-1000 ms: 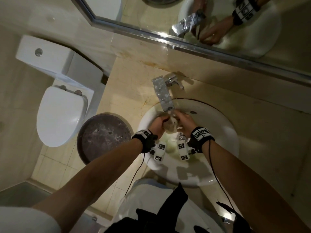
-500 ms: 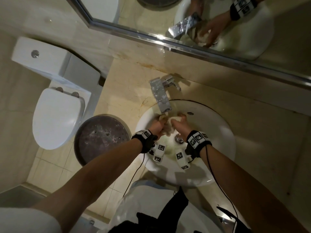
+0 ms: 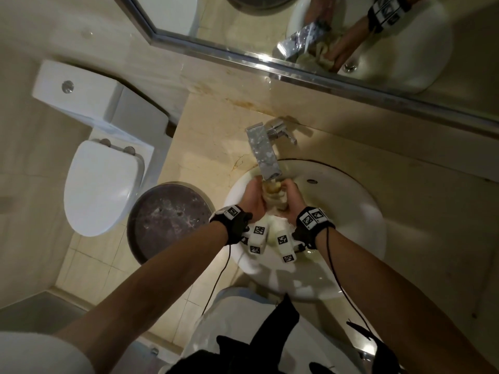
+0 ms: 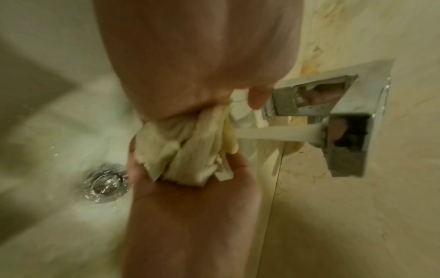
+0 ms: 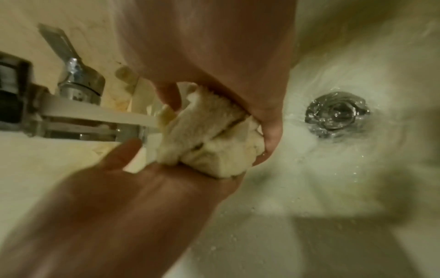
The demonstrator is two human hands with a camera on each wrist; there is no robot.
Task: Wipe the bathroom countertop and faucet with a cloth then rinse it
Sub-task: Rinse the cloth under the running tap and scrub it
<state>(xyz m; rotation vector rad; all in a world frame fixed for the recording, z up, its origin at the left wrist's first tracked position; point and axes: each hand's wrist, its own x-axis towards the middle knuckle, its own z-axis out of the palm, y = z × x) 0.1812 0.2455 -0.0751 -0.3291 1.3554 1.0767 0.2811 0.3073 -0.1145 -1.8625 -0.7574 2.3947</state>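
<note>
Both hands bunch the wet cloth [image 3: 273, 196] under the faucet [image 3: 263, 152] stream, over the sink basin [image 3: 351, 211] set in the worktop. The left hand [image 3: 252, 197] and right hand [image 3: 293, 201] have their fingers curled round it. A hard squeeze could likely spray water onto the wiped worktop [image 3: 210, 136]; knuckles could knock the spout.

A white toilet [image 3: 100, 184] with its lid shut stands at the left, its cistern [image 3: 81, 90] against a beige wall [image 3: 67, 31]. Beside it a round dark bin [image 3: 168, 217] sits on pale floor tiles [image 3: 89, 268]. A metal-framed mirror [image 3: 270, 20] hangs above. The light is dim and yellowish.
</note>
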